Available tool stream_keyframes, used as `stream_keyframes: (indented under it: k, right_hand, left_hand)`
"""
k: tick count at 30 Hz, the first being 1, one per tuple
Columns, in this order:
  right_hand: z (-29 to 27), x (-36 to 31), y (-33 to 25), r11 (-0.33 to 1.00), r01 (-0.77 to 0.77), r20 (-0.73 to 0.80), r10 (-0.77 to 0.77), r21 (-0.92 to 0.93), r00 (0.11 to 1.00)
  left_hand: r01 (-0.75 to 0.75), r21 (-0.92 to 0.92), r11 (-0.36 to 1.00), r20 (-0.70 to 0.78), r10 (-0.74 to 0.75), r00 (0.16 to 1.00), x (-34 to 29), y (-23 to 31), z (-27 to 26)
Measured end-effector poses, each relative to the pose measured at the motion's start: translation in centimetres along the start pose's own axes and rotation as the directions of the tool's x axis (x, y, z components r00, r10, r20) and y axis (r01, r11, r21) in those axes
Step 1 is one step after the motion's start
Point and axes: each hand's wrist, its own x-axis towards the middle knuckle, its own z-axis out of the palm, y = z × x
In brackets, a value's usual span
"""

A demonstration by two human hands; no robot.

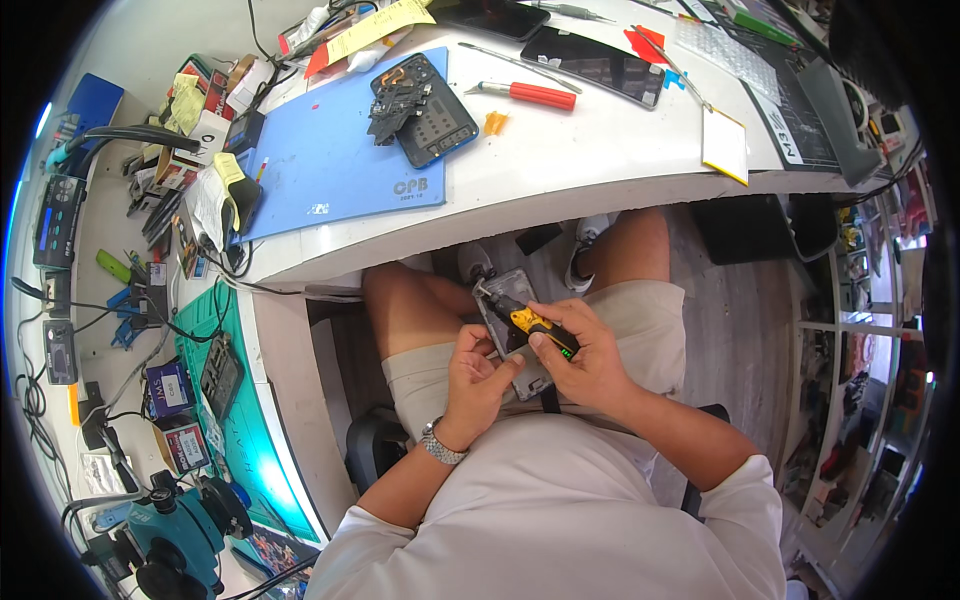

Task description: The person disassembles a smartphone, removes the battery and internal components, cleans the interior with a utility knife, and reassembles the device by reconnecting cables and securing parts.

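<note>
Over my lap, my left hand (476, 382) grips the lower left edge of a grey, phone-sized metal frame (506, 340), thumb lying across its face. A steel-banded watch (441, 443) is on that wrist. My right hand (585, 358) is wrapped round a yellow and black handheld rotary tool (537, 325) with small green lit marks at its rear end. The tool slants across the frame, its narrow tip near the frame's upper left corner. Whether the tip touches the metal, I cannot tell.
The white bench (330, 245) runs ahead of my knees. On it are a blue mat (310, 150), an opened phone (430, 115), a red-handled knife (540, 95) and a dark phone screen (595, 65). A teal microscope (175, 545) stands at lower left; a black bin (745, 230) sits right.
</note>
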Motion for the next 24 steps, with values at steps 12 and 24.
stream_keyframes:
  k: [12,24]
  right_hand:
    - [0.1,-0.1,0.3,1.000,0.016,-0.027,-0.016,-0.016,0.999]
    - [0.0,0.0,0.5,0.985,-0.111,0.017,0.110,0.129,0.994]
  left_hand:
    - [-0.018,-0.004,1.000,-0.007,0.018,1.000,0.0,0.2,0.0]
    - [-0.025,-0.038,0.999,-0.017,0.025,1.000,-0.1,0.6,0.2]
